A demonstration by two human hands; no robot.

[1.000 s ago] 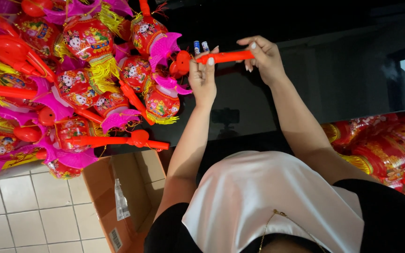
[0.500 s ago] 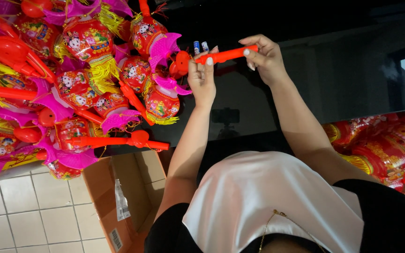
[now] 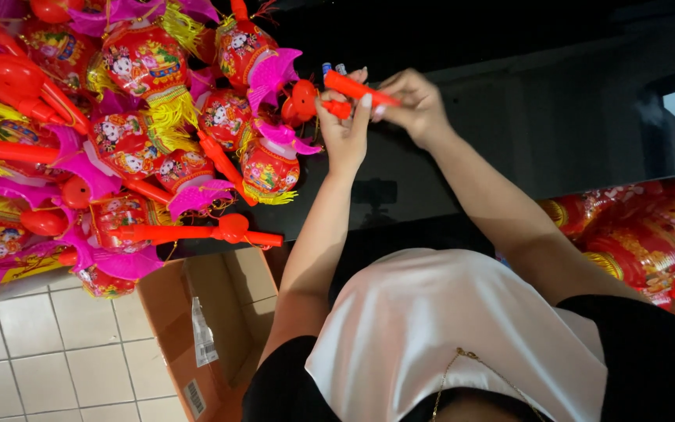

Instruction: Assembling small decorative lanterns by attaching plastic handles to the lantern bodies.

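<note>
Both my hands meet over the black table top (image 3: 556,117), holding a red plastic stick (image 3: 355,85). My left hand (image 3: 343,129) pinches the stick's near end, next to a round red knob (image 3: 303,100) on it. My right hand (image 3: 413,105) grips the stick's other end, and the fingers cover its tip. The stick slopes down toward the right. Two small blue and white cylinders (image 3: 331,69) show just past my left fingertips; I cannot tell whether they touch my fingers.
A heap of red and magenta toy lanterns (image 3: 142,117) with yellow tassels and red stick handles fills the table's left side. An open cardboard box (image 3: 205,320) stands on the tiled floor (image 3: 48,352) below it. More red and gold wrapped lanterns (image 3: 642,227) lie at the right.
My right hand has slid left along the red stick toward my left hand, so less of the stick shows. The stick now tilts down to the right.
</note>
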